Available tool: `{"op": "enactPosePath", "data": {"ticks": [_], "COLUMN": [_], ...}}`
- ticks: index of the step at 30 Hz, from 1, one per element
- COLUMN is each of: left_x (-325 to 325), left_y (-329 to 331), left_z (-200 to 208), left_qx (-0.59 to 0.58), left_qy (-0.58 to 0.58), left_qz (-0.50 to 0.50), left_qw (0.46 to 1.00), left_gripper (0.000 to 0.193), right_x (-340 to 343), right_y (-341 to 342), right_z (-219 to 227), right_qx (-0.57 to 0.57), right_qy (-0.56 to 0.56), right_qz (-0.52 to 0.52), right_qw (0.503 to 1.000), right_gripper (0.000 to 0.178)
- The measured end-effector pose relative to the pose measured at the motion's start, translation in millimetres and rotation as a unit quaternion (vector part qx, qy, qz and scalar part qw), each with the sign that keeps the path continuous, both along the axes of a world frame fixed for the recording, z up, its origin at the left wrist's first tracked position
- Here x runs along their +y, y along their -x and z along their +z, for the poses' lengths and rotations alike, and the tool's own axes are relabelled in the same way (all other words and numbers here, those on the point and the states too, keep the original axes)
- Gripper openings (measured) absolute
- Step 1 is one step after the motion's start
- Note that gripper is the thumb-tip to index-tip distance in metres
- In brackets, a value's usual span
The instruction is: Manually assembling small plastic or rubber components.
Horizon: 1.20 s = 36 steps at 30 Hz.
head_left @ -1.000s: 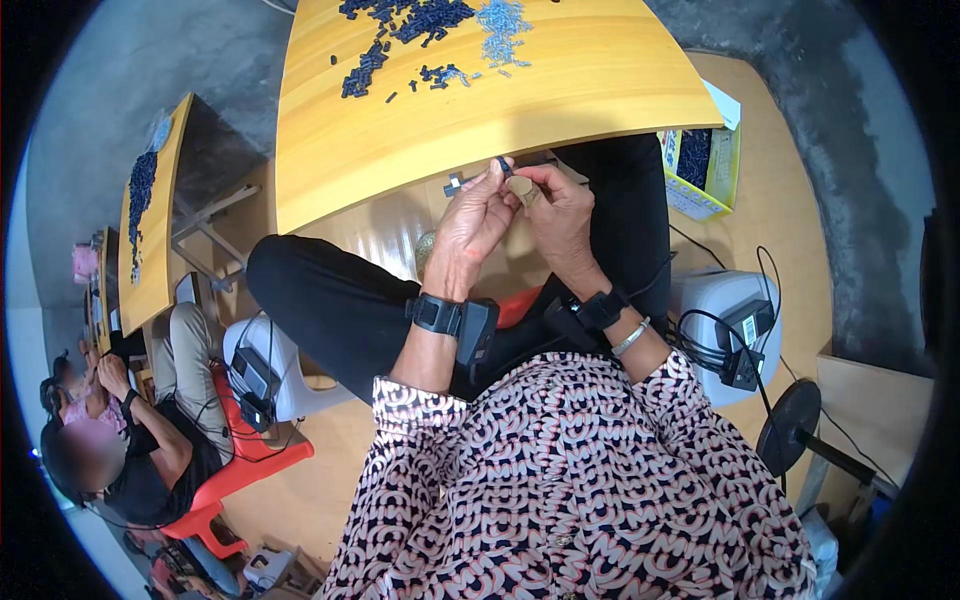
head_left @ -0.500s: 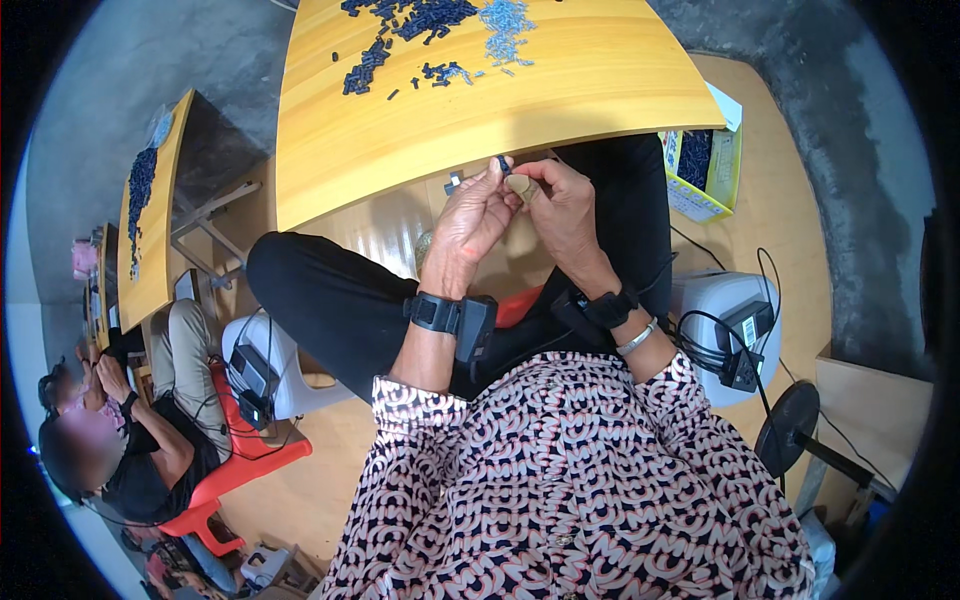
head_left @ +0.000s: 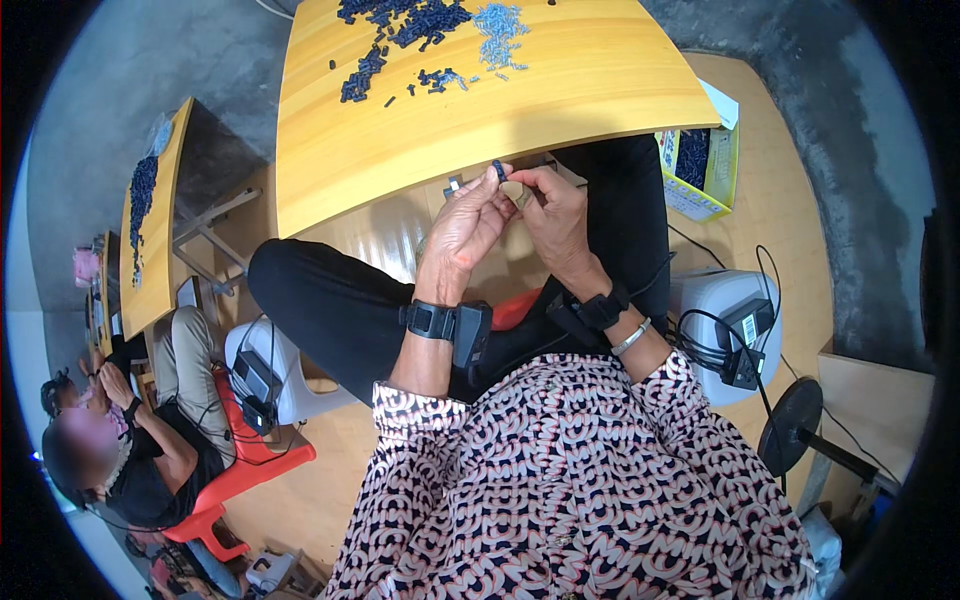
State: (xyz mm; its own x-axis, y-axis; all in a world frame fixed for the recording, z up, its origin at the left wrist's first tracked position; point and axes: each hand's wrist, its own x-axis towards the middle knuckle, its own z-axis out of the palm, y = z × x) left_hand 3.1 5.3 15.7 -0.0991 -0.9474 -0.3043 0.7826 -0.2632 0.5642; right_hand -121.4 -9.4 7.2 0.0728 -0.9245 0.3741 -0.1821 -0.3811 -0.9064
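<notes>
Just off the near edge of the wooden table (head_left: pixel 340 180), my two hands meet over my lap. My left hand (head_left: pixel 463 225) pinches a small dark blue plastic piece (head_left: pixel 499 171) between thumb and fingers. Close against it, my right hand (head_left: pixel 560 215) has thumb and forefinger pressed together. A beige patch (head_left: pixel 514 192) shows at the right thumb; I cannot tell whether it is a thumb cover or a held scrap. What those right fingertips grip is too small to make out. On the tabletop lie a heap of dark blue pieces (head_left: pixel 430 22) and a heap of pale blue-grey pieces (head_left: pixel 498 40).
Right of the table stands a yellow-and-white box (head_left: pixel 697 200) holding dark pieces. A white stool (head_left: pixel 705 295) carries a black power adapter and cables. On the left, a person in black sits on a red chair (head_left: pixel 270 462) near another table (head_left: pixel 160 245) bearing dark pieces.
Both hands stay together, with only small finger shifts. The dark blue piece is slightly lower and further left in view. The view has shifted slightly.
</notes>
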Motion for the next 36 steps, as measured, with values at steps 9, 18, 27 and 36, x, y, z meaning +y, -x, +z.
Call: {"op": "enactPosePath", "data": {"ticks": [9, 18, 27, 36], "left_x": [-5.2, -5.3, -5.3, -6.9], "left_y": [-0.7, 1.0, -3.9, -6.0], "left_z": [2.5, 5.9, -2.2, -2.8], "left_qx": [-0.009, -0.024, 0.027, 0.020], "left_qy": [-0.002, -0.006, 0.005, 0.016], "left_qz": [-0.019, -0.020, -0.044, -0.049], "left_qw": [1.000, 1.000, 0.999, 0.998], "left_gripper": [0.020, 0.020, 0.020, 0.016], "right_x": [-0.6, -4.0, -3.0, -10.5], "right_y": [1.5, 1.6, 3.6, 3.2], "right_z": [6.6, 1.0, 2.7, -6.7], "right_qx": [0.011, -0.009, -0.078, -0.181], "right_qy": [0.004, -0.020, -0.072, -0.077], "right_qz": [0.011, 0.023, 0.063, 0.111], "right_qw": [1.000, 0.999, 0.992, 0.974], "right_gripper": [0.009, 0.008, 0.009, 0.017]}}
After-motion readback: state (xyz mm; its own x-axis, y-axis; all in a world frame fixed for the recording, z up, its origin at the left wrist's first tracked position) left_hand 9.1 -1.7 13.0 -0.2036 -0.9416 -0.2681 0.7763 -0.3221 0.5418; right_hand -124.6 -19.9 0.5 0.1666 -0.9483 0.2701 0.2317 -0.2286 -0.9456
